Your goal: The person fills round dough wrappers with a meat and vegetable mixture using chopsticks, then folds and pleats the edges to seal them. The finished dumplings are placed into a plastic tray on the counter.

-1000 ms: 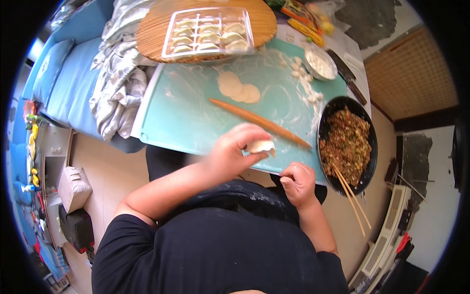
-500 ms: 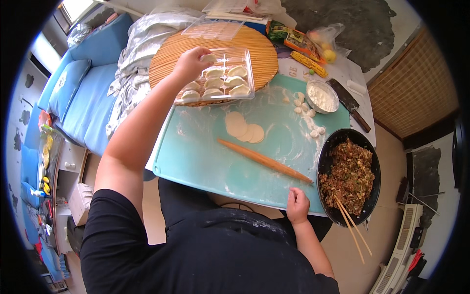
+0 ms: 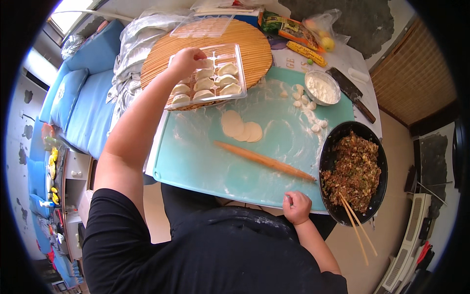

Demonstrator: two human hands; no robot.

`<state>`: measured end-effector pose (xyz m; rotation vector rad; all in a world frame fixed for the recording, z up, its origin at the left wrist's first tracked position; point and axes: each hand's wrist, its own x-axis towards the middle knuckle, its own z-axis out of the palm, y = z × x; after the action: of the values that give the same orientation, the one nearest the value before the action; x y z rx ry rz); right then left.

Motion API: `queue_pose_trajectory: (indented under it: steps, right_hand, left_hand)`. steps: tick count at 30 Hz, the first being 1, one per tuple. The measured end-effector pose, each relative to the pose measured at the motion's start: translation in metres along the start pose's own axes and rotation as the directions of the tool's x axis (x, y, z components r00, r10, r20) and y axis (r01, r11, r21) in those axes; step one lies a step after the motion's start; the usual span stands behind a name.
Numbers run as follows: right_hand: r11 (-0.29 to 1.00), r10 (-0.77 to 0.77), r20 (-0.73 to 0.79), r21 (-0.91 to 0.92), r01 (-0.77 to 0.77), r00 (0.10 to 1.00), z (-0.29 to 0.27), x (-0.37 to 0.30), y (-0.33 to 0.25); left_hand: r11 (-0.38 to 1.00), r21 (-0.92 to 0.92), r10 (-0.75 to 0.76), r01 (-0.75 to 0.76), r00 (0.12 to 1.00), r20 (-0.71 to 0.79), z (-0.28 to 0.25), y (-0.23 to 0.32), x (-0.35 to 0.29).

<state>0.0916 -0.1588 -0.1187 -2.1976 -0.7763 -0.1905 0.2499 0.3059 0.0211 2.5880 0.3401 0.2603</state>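
My left hand (image 3: 187, 62) reaches over a clear plastic tray (image 3: 241, 68), its fingers pinched on a dumpling (image 3: 208, 63) at one of the compartments. Several folded dumplings sit in the tray's other compartments, and part of the tray is hidden under the hand. My right hand (image 3: 297, 208) is curled closed by the near edge of the teal mat (image 3: 196, 166), with nothing visible in it. A wooden rolling pin (image 3: 264, 159) lies on the mat ahead of it. Round dough wrappers (image 3: 232, 123) overlap beyond the pin.
The tray rests on a round woven board (image 3: 254, 44). At right stand a black pan (image 3: 384, 166) of filling with chopsticks (image 3: 356, 228) and a flour bowl (image 3: 322, 88) beside a cleaver (image 3: 345, 84). Small dough pieces (image 3: 304, 99) lie nearby; corn (image 3: 307, 53) lies farther back.
My left hand has lowered the dumpling from above the tray into a compartment. My right hand stays near the mat's edge, its fingers curled in more. The whole view has shifted slightly.
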Motion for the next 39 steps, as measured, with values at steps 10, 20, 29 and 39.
queue_pose_trajectory:
  steps: [10,20,29,39]
  right_hand:
    - [0.997,-0.051,-0.026,-0.051,0.049,0.998,0.003,-0.002,0.002]
    - [0.999,-0.049,-0.041,-0.022,0.048,0.998,0.003,-0.002,0.000]
    - [0.730,0.594,-0.141,0.507,-0.457,0.792,-0.078,-0.075,-0.008]
    - [0.628,0.774,-0.529,0.707,-0.325,0.347,-0.141,-0.103,-0.015]
  left_hand:
    - [0.940,0.168,0.340,-0.298,0.867,-0.365,-0.003,0.030,-0.045]
    - [0.979,-0.074,0.178,-0.192,0.971,-0.160,0.150,0.010,-0.140]
    - [0.951,-0.046,-0.305,0.305,0.952,-0.010,0.188,-0.030,-0.087]
    - [0.884,-0.461,-0.180,0.082,0.968,-0.173,0.164,-0.012,-0.118]
